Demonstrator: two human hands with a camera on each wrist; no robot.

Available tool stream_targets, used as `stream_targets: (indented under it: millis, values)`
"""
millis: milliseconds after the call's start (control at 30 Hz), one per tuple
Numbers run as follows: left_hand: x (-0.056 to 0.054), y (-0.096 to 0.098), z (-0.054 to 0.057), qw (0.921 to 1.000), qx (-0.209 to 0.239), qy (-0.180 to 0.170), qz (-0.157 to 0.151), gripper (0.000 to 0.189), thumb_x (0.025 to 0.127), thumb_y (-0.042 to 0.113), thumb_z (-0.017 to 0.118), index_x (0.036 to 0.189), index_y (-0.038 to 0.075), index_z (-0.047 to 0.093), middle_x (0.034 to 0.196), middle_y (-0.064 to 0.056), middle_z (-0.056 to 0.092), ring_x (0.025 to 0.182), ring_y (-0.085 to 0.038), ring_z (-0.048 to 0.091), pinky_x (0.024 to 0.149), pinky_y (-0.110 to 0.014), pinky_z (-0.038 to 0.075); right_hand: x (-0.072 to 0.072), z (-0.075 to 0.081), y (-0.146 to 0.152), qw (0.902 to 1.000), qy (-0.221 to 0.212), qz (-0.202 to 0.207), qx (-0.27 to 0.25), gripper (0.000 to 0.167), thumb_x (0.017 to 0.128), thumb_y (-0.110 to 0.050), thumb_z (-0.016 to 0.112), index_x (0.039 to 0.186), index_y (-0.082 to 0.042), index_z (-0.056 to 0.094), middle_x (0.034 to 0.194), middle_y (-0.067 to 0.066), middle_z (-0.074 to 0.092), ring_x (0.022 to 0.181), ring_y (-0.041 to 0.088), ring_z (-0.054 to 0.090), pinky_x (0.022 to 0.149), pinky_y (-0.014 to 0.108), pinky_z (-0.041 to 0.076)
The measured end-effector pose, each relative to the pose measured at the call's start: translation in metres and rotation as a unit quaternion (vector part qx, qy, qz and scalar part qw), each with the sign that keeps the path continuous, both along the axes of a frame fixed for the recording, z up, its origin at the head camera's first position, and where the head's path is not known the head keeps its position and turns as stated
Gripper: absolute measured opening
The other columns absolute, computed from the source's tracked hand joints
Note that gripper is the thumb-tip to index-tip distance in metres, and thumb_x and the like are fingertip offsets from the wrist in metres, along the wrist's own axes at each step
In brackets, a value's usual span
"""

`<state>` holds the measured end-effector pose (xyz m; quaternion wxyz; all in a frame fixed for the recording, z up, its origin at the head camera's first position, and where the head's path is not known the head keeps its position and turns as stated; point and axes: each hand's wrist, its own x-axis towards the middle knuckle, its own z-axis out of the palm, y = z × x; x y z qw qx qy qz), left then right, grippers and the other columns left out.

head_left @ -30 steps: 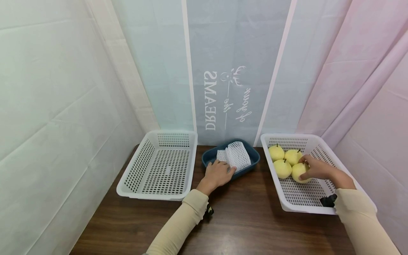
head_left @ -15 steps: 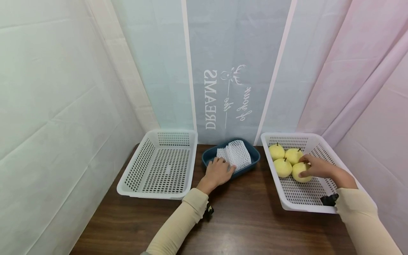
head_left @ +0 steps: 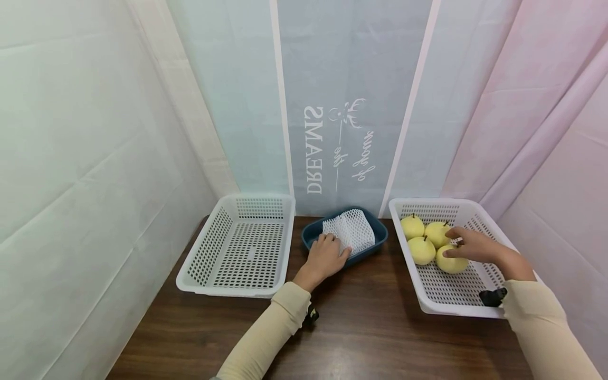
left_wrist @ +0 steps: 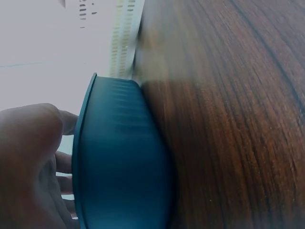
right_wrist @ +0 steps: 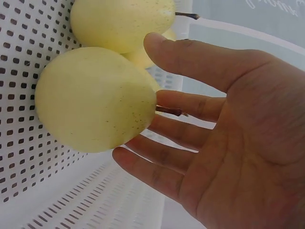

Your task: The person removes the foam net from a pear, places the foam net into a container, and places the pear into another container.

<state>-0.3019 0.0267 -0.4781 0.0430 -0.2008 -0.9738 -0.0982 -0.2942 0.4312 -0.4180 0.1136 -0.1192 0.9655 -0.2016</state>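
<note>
My left hand (head_left: pixel 325 256) reaches over the near rim of a dark blue tray (head_left: pixel 311 232), its loosely bent fingers at the white foam fruit nets (head_left: pixel 358 232) lying inside. In the left wrist view the tray's outer wall (left_wrist: pixel 121 152) hides most of what the fingertips do. On the right, several yellow pears sit together in a white basket (head_left: pixel 429 305). My right hand (head_left: pixel 477 247) is beside the nearest pear (head_left: pixel 451 262), thumb and fingers spread. In the right wrist view that pear (right_wrist: pixel 95 100) rests on the basket's perforated floor, with fingers extended behind its stem end.
A second white perforated basket (head_left: pixel 249 253) stands at the left with nothing in it. Both baskets and the tray stand on a dark wooden table (head_left: pixel 356 338). A printed curtain (head_left: pixel 351 63) hangs close behind them, and pale fabric walls rise on both sides.
My right hand, earlier curved around the nearest pear, has loosened and shifted slightly right and up from it. The left hand stays at the nets, nearly still; the nets look a little flatter.
</note>
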Motion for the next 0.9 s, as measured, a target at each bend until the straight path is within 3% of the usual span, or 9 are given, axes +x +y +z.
stream_targets:
  millis: [233, 467, 633, 767, 900]
  values:
    - [0.001, -0.005, 0.010, 0.9998, -0.008, 0.017, 0.000, 0.048, 0.111, 0.043, 0.055, 0.127, 0.002, 0.073, 0.125, -0.013, 0.070, 0.119, -0.032, 0.063, 0.101, -0.046, 0.056, -0.004, 0.007, -0.005, 0.9999, 0.012, 0.008, -0.002, 0.067, 0.096, -0.029, 0.078, 0.137, 0.019, 0.053, 0.135, 0.045, 0.058, 0.120, 0.062, 0.060, 0.092, 0.066, 0.054]
    - [-0.001, -0.009, 0.024, 0.9980, 0.042, 0.045, -0.012, 0.032, 0.108, 0.032, 0.061, 0.116, 0.004, 0.076, 0.111, -0.011, 0.075, 0.103, -0.030, 0.069, 0.092, -0.041, 0.059, -0.009, 0.012, -0.008, 0.9992, 0.034, 0.014, -0.018, 0.058, 0.098, -0.024, 0.075, 0.134, 0.018, 0.057, 0.134, 0.043, 0.059, 0.121, 0.063, 0.059, 0.094, 0.067, 0.054]
    - [-0.002, -0.009, 0.036, 0.9932, 0.100, 0.057, -0.019, 0.018, 0.106, 0.023, 0.063, 0.098, 0.010, 0.073, 0.090, -0.003, 0.071, 0.077, -0.015, 0.066, 0.067, -0.028, 0.056, -0.010, 0.016, -0.009, 0.9968, 0.071, 0.013, -0.034, 0.049, 0.099, -0.022, 0.074, 0.128, 0.015, 0.062, 0.129, 0.039, 0.065, 0.117, 0.060, 0.064, 0.093, 0.065, 0.056]
    - [0.001, -0.009, 0.047, 0.9906, 0.129, 0.044, -0.015, 0.014, 0.104, 0.021, 0.066, 0.091, 0.014, 0.066, 0.080, 0.003, 0.062, 0.062, -0.007, 0.054, 0.055, -0.022, 0.044, -0.008, 0.016, -0.008, 0.9946, 0.086, 0.010, -0.056, 0.042, 0.099, -0.017, 0.074, 0.124, 0.015, 0.064, 0.123, 0.037, 0.068, 0.111, 0.055, 0.068, 0.086, 0.050, 0.062]
    - [0.002, -0.012, 0.061, 0.9892, 0.144, 0.024, -0.006, 0.010, 0.102, 0.020, 0.069, 0.094, 0.015, 0.065, 0.074, 0.004, 0.061, 0.057, -0.007, 0.053, 0.052, -0.023, 0.043, -0.007, 0.016, -0.009, 0.9926, 0.097, 0.002, -0.072, 0.040, 0.100, -0.016, 0.073, 0.125, 0.014, 0.063, 0.120, 0.035, 0.069, 0.109, 0.052, 0.070, 0.075, 0.031, 0.059]
